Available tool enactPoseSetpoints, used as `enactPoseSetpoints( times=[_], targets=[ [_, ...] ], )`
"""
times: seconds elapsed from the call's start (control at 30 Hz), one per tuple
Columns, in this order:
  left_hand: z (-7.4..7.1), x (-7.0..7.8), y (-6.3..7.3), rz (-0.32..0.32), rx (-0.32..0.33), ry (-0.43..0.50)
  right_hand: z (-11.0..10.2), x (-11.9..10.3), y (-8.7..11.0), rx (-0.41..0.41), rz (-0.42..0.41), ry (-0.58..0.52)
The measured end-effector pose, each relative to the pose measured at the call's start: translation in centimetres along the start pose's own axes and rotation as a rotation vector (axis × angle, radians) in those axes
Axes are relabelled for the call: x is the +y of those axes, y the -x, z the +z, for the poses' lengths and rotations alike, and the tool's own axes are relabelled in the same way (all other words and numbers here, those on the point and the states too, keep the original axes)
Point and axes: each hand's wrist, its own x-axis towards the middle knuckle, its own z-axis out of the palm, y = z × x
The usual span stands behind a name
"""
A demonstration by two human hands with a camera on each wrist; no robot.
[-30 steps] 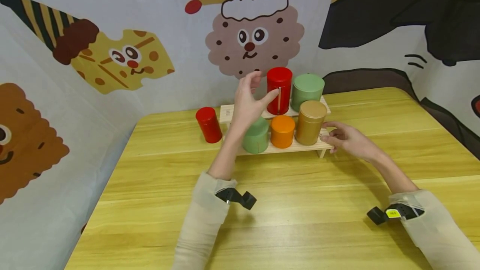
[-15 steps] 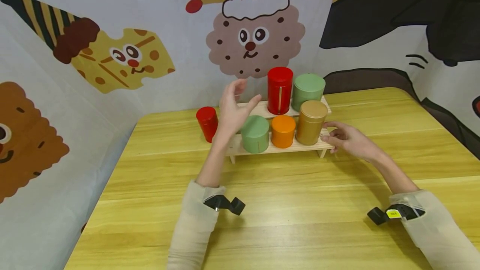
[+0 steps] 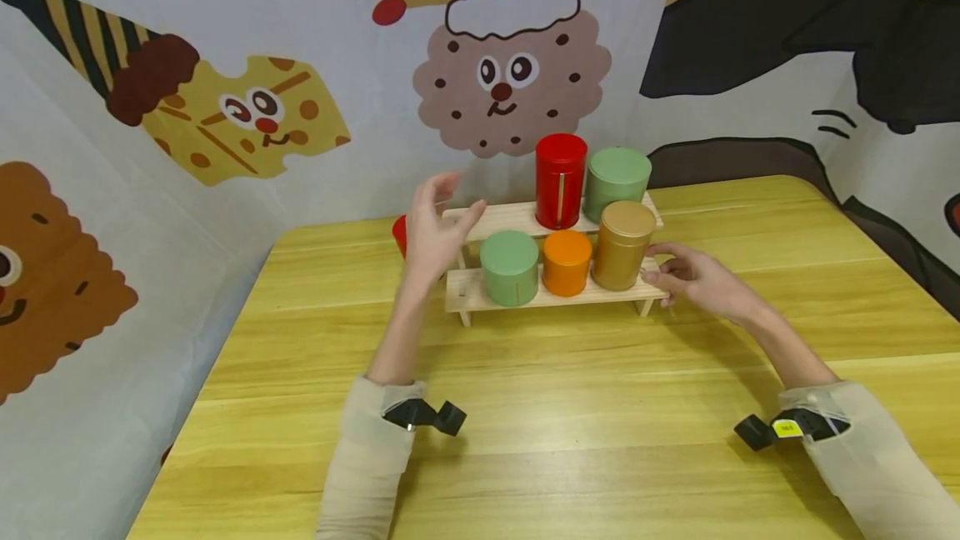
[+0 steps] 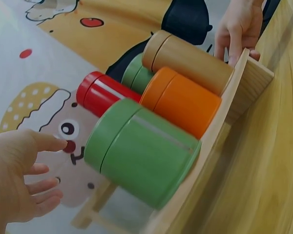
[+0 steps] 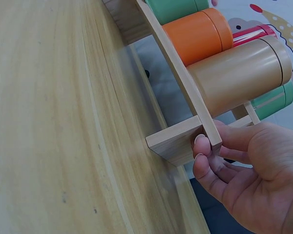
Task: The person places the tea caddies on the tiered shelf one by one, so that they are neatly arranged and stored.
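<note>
A two-tier wooden rack (image 3: 467, 292) bears several lidded tins. On its upper tier are a tall red tin (image 3: 559, 182) and a wide green tin (image 3: 617, 183). The lower tier carries another green tin (image 3: 510, 269), an orange tin (image 3: 566, 263) and a gold tin (image 3: 622, 247). My left hand (image 3: 432, 232) hovers by the rack's left end, fingers apart and holding nothing. Behind it, a smaller red tin (image 3: 399, 232) is mostly hidden. At the lower tier's right end, my right hand (image 5: 263, 170) pinches the board between thumb and fingers.
The rack and the small red tin stand on a wood-grain table (image 3: 540, 407), near its back edge. Behind hangs a white cloth (image 3: 360, 48) printed with cartoon figures. Dark camera straps (image 3: 423, 417) sit on both wrists.
My left hand has moved left and down from beside the tall red tin to the rack's left end, now covering most of the small red tin. My right hand stays put.
</note>
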Motion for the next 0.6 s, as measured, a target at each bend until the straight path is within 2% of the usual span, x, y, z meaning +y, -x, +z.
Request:
enactPoseSetpoints(
  times=[0.6],
  targets=[
    [-3.1,-3.1,0.6,-0.055,0.025,-0.084,0.0,-0.1,0.0,-0.001,0.000,0.011]
  ],
)
